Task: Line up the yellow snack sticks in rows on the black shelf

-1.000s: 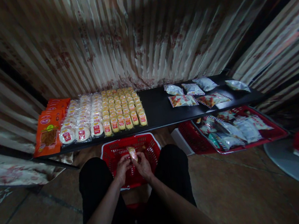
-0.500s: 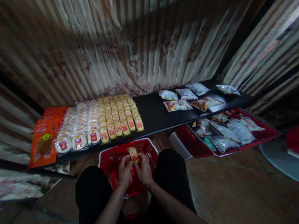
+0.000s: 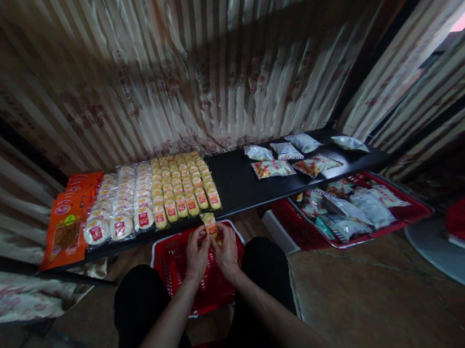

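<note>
A small wrapped yellow cake (image 3: pixel 210 224) with a red label is pinched upright between my two hands, just in front of the shelf edge. My left hand (image 3: pixel 197 253) grips its left side with closed fingers. On the other side, my right hand (image 3: pixel 226 249) closes on it too. Beneath both hands stands a red plastic basket (image 3: pixel 171 262) between my knees; its contents are mostly hidden by my hands. Rows of matching wrapped yellow cakes (image 3: pixel 178 189) lie on the black shelf (image 3: pixel 236 187), right behind the held one.
White round wrapped cakes (image 3: pixel 121 225) and orange snack packets (image 3: pixel 64 224) fill the shelf's left part. Several pillow-shaped bags (image 3: pixel 274 168) lie on its right. Below, a red basket (image 3: pixel 423 209) holds more bags. A striped curtain (image 3: pixel 202 75) hangs behind.
Both hands have raised the wrapped yellow cake from over the basket towards the shelf's front edge. The view has shifted slightly.
</note>
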The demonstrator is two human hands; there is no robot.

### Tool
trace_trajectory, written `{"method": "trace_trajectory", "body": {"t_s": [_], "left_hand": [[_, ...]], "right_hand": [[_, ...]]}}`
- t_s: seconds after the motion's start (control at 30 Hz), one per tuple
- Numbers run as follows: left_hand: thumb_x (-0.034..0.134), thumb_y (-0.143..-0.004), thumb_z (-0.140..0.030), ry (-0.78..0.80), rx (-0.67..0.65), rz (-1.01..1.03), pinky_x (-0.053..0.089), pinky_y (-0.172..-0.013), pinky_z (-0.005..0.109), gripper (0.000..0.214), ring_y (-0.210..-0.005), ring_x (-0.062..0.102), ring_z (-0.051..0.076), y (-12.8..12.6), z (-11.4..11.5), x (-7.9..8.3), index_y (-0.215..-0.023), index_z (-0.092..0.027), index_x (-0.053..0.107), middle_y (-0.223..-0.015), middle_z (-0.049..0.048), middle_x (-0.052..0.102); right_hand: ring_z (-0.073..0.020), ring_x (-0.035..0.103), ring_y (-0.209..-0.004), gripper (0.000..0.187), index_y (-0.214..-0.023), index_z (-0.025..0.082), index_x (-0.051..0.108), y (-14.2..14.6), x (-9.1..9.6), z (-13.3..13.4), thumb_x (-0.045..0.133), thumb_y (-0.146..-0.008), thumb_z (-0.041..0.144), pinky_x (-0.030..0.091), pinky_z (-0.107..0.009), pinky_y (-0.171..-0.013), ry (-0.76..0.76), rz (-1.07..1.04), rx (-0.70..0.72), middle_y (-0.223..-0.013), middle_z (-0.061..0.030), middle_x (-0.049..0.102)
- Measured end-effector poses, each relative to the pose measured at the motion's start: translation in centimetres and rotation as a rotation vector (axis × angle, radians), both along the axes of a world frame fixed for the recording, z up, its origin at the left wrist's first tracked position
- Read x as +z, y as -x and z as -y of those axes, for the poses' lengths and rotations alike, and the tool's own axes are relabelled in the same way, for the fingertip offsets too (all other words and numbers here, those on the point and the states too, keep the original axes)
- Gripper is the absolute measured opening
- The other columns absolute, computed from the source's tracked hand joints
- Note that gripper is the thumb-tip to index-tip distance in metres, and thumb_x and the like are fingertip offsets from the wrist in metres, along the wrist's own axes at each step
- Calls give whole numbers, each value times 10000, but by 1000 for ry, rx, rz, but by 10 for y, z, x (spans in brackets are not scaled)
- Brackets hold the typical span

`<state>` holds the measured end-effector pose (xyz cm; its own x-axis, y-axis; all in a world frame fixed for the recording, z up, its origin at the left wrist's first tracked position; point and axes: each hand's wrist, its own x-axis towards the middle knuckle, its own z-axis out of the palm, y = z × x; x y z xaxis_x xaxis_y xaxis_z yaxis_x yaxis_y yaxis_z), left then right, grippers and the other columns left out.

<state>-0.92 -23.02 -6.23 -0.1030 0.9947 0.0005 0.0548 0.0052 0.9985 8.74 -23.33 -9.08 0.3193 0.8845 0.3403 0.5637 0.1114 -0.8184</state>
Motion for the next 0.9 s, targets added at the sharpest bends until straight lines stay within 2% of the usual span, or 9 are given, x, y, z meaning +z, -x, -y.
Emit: {"method": "trace_trajectory", "body": {"t_s": [0.17,0.37,0.6,0.9], "left_hand": [[546,-756,-167,-56,7,-65,445,-911,311,341,-960,570,173,-4,-19,13,-1080,-218,640,-980,48,596],[529,-759,-153,-60,24,-94,465,-880,304,392,-911,570,158,-9,-41,15,-1139,-185,620,-997,61,565],[509,-738,-110,-36,45,-176,467,-890,311,452,-896,566,161,-13,-56,16,-1176,-174,603,-1041,78,576],[511,-711,-92,-38,58,-266,477,-884,324,507,-890,575,176,-13,-58,17,-1198,-210,591,-1045,75,593]], "right_hand": [[-233,517,-957,262,-1092,192,538,-4,13,-21,511,-861,313,427,-388,-865,-59,56,-13,-1021,-92,604],[-228,512,-968,256,-1078,164,552,-5,21,-43,514,-862,295,425,-369,-869,-99,74,-11,-1025,-99,611],[-240,511,-1001,284,-1119,169,548,-5,17,-59,486,-872,294,438,-384,-858,-113,88,-21,-1046,-109,604],[-241,523,-972,300,-1130,161,551,-4,6,-66,461,-864,267,451,-403,-863,-108,92,-19,-1051,-124,614]]}}
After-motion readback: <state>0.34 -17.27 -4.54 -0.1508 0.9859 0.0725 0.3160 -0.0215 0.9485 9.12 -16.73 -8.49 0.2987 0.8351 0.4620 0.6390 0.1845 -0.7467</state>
